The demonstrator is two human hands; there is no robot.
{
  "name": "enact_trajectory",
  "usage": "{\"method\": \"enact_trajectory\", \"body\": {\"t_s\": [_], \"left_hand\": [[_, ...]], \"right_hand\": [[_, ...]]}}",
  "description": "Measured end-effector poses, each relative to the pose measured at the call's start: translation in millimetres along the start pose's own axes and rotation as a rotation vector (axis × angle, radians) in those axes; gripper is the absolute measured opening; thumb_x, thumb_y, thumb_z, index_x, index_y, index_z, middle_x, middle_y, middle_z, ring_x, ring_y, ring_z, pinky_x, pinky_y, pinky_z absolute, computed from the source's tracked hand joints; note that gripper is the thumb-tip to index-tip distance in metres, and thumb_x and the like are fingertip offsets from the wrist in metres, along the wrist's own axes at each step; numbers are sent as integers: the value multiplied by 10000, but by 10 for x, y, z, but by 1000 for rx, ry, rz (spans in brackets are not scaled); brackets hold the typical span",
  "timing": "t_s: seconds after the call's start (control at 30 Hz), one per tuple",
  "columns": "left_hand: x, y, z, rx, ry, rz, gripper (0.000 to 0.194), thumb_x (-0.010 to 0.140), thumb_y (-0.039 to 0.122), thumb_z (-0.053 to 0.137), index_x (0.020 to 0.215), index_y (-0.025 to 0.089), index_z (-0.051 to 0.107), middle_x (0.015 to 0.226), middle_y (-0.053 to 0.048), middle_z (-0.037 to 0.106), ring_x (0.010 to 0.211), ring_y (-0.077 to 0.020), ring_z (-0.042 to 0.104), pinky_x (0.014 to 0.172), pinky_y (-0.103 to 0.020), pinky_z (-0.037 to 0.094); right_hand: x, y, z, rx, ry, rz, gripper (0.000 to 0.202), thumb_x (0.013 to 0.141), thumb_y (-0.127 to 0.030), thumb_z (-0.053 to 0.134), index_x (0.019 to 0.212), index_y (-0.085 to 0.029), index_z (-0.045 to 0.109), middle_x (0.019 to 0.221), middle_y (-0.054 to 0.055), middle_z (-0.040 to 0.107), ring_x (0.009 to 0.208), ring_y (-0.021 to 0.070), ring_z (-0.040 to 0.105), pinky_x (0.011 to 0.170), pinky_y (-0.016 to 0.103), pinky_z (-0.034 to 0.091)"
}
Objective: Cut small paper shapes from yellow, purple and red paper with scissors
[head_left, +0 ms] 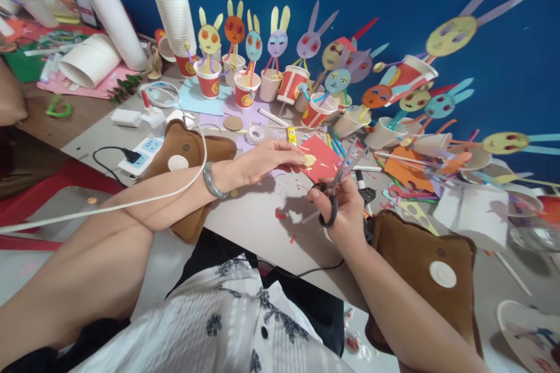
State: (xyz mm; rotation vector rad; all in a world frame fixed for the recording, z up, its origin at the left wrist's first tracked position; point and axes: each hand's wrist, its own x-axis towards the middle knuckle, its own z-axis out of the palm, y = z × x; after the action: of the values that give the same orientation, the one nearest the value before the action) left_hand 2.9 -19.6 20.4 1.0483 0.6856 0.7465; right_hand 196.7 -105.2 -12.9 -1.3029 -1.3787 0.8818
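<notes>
Item: right hand (347, 218) — I'm watching it grasping scissors (339, 177), blades standing apart. Item: left hand (265, 163), fingertips meeting at a yellow scrap (310, 161) — I'm not able to tell whether they're gripping it. The yellow scrap is showing against red paper (322, 151), left of the scissors. Paper rabbits (277, 44) are standing in cups (210, 84) along the far side; a brown pouch (411, 271) is lying near, to the right.

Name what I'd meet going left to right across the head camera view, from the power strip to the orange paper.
Power strip, bracelet, left hand, scissors, orange paper.
</notes>
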Motion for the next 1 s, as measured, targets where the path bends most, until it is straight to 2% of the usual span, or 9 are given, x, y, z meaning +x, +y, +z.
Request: {"method": "enact_trajectory", "body": {"t_s": [0.17,0.27,0.4,0.6,0.7,0.8,0.9,1.0], "left_hand": [[35,-124,-29,85,-71,122,152,746,261,791,782,126,730,766,-8,697,725,-82,604,751,-255,470],[53,-214,-12,173,-102,86,152,730,252,802,734,122,724,719,-8,685,678,-77,575,681,-241,441],[40,-238,29,239,-100,65,146,732,239,801,731,115,724,690,-5,675,646,-76,558,643,-232,422],[3,-178,72,262,-117,45,155,727,231,805,711,105,716,648,7,648,610,-65,527,619,-222,413],[-13,-139,81,293,-96,18,141,798,218,734,718,106,705,674,-7,663,653,-77,569,658,-222,449],[-24,-123,76,318,-71,40,249,894,290,635,746,104,710,742,-39,697,706,-89,598,681,-222,470],[-23,-143,58,364,-145,78,267,808,374,753,807,108,738,757,-42,712,688,-96,594,654,-224,463],[-11,-171,31,433,-194,140,258,707,341,839,813,120,759,745,-37,727,682,-100,602,659,-224,461]], "right_hand": [[23,0,31,72,47,-16,426,676,-327,906,938,-257,578,746,-21,697,671,167,674,641,312,542],[26,-18,48,136,84,-19,451,664,-303,919,955,-264,577,782,-2,721,653,165,668,614,310,543],[6,-30,62,144,122,-30,459,681,-325,909,981,-251,570,812,1,719,588,135,621,558,285,513],[-6,-43,60,117,116,-17,462,675,-300,907,987,-254,569,800,-17,692,680,148,662,646,292,545],[0,-61,50,105,104,-1,457,670,-298,907,978,-258,571,795,-17,687,686,155,665,648,298,547],[3,-63,43,101,102,-4,449,662,-283,909,962,-256,577,776,-20,684,696,156,668,656,295,549],[-2,-42,43,92,68,-25,450,652,-291,909,963,-254,587,776,-20,687,674,148,658,650,292,551],[-10,-27,48,95,38,-12,463,640,-294,913,962,-255,583,782,-18,694,675,153,663,644,297,555]]}}
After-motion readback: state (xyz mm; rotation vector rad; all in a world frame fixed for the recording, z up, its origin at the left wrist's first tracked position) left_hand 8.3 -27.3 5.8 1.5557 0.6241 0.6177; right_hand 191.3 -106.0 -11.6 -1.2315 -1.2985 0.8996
